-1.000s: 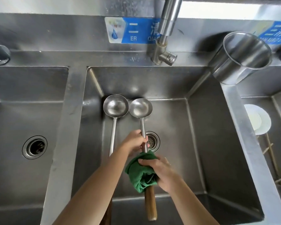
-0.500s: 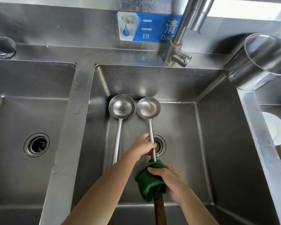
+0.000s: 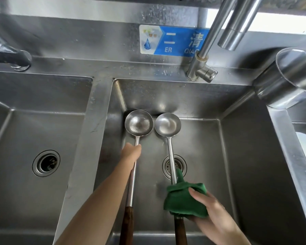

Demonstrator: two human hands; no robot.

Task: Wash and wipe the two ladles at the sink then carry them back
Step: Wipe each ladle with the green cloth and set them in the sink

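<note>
The two long stainless-steel ladles with dark wooden handles are lying side by side in the middle basin [image 3: 203,152] of the steel sink, round bowls facing up near the far wall and almost touching, handles pointing back toward the person. The left hand [image 3: 132,152] is gripping the left ladle [image 3: 139,122] high on its metal shaft, just below the bowl, with the fingers closed tight around it. The right hand [image 3: 212,221] is clutching a bunched green cloth [image 3: 184,200] around the right ladle [image 3: 167,124], right where shaft meets wood, fingers curling over the fabric. That shaft is crossing over the round drain strainer [image 3: 174,166].

Further out, a bent steel tap [image 3: 201,68] is standing on the back ledge, with a blue-and-white sign [image 3: 173,40] on the splashback behind it. A shiny steel cylindrical pot [image 3: 290,76] is sitting at the right corner. Something round and white is showing in the right basin, but I can't tell what it is.
</note>
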